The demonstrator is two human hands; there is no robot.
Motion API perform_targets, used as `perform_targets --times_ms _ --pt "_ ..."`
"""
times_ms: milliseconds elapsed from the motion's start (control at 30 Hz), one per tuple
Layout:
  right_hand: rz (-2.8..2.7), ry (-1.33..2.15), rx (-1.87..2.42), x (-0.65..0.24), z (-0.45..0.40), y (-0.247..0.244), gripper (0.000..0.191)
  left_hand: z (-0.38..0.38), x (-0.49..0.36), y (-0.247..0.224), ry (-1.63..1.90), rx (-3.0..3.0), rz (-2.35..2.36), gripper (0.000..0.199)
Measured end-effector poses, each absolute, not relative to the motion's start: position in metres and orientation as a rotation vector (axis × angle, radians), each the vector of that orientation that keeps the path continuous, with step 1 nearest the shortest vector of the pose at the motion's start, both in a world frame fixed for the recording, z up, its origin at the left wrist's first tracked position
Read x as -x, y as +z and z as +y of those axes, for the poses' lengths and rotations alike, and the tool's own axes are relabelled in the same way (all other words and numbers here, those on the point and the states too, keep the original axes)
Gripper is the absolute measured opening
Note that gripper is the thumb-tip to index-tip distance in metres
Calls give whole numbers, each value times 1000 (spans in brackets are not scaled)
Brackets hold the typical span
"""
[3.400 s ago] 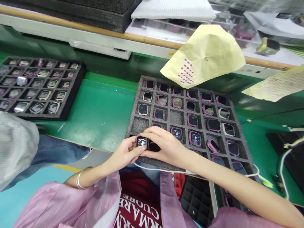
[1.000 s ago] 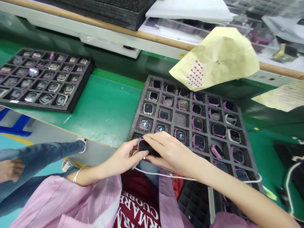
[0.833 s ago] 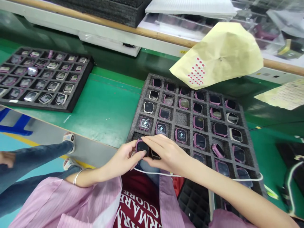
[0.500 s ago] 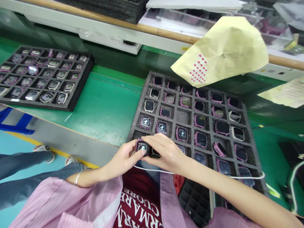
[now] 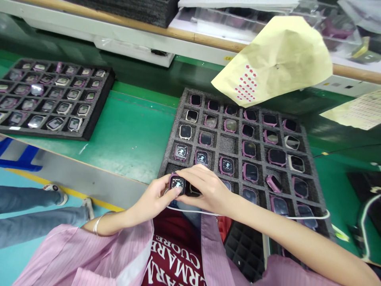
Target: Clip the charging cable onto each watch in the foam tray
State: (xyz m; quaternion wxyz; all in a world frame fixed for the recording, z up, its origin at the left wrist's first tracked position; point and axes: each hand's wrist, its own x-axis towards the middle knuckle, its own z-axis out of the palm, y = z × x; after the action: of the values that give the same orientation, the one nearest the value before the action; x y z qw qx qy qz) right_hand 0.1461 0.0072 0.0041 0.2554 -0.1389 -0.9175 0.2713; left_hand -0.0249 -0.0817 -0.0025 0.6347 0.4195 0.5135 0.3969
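Observation:
Between my hands is a square smartwatch (image 5: 176,182) with a purple case and a lit watch face. My left hand (image 5: 157,198) is closed on its left side, the thumb lying over the lower part of the screen. The fingers of my right hand (image 5: 205,186) are closed about the watch's right side and top edge. Both hands are over the near left corner of a grey foam tray (image 5: 228,143). Watches in purple or pale cases lie in its compartments; several near my hands have lit faces, while most others are dark.
A second foam tray (image 5: 99,95) of watches lies at the left on the green table (image 5: 133,119). Yellow paper sheets (image 5: 285,59) hang from the shelf above. A white cable (image 5: 190,210) crosses the near side. Another person's legs (image 5: 38,216) show at lower left.
The view has shifted slightly. My hands keep the same grip on the watch. The other person's feet at lower left have moved a little.

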Motion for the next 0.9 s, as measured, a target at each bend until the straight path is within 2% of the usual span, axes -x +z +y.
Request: perform_targets --times_ms 900 --pt "-2502 710 395 -146 8 9 36 -82 22 -2 940 -1015 1192 27"
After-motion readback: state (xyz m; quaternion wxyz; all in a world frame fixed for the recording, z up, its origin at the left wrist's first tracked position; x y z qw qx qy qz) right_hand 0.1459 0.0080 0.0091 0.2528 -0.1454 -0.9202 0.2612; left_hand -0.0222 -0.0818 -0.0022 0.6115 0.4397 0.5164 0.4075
